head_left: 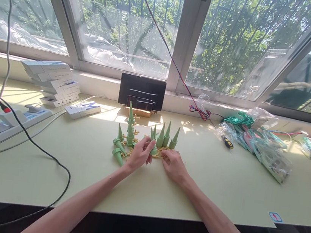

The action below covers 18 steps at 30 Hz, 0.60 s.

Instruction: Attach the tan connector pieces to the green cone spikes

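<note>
My left hand (139, 153) is closed around a green cone-shaped piece (153, 150), which its fingers partly cover. Just to the right, the fingers of my right hand (174, 165) are pinched together at a pile of small yellow peg-like pieces (160, 152). What they hold, if anything, is too small to make out. Behind the pile stand several upright green cones (167, 135) with wide collars. Left of my left hand, more green cones stand among yellow pegs (134, 132), and a tilted green cone (118, 156) lies at the near side.
A tablet (142, 88) and a phone lean on a wooden stand by the window. White boxes (54, 80) are stacked at left, near a power strip (7, 127) with trailing cables. At right lie a yellow-black tool (227, 142) and plastic bags (270, 156).
</note>
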### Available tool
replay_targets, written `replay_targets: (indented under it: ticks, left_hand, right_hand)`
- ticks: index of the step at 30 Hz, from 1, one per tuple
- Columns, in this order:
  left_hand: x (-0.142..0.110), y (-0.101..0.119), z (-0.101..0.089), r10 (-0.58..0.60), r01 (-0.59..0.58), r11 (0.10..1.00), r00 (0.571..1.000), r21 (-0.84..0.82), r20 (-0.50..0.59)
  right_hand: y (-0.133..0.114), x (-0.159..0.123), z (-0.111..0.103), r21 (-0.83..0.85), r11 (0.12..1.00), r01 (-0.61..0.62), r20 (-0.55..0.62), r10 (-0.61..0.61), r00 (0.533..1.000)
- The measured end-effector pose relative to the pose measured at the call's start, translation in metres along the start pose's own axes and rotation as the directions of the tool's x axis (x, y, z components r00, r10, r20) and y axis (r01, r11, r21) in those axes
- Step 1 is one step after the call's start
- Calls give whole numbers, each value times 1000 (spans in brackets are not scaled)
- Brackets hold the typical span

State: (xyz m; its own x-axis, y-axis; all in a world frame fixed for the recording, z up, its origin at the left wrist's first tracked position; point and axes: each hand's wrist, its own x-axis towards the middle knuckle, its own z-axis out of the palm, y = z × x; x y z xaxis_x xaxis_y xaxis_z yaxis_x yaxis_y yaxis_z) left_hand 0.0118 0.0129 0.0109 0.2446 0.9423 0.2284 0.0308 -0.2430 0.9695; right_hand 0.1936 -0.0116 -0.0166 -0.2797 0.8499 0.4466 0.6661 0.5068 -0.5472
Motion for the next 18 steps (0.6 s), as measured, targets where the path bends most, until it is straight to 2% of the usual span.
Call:
replay_targets:
  ticks: [10,18]
  left_hand:
    - [-1,2,0,-5,5,1000,1000,8,17]
    - [-2,1,0,11,-8,1000,991,-23,131]
  right_hand:
    - [-1,-1,1,16,1000,5,7,-5,1000]
    - [0,-1,0,-19,1000,18,-6,-18,1000]
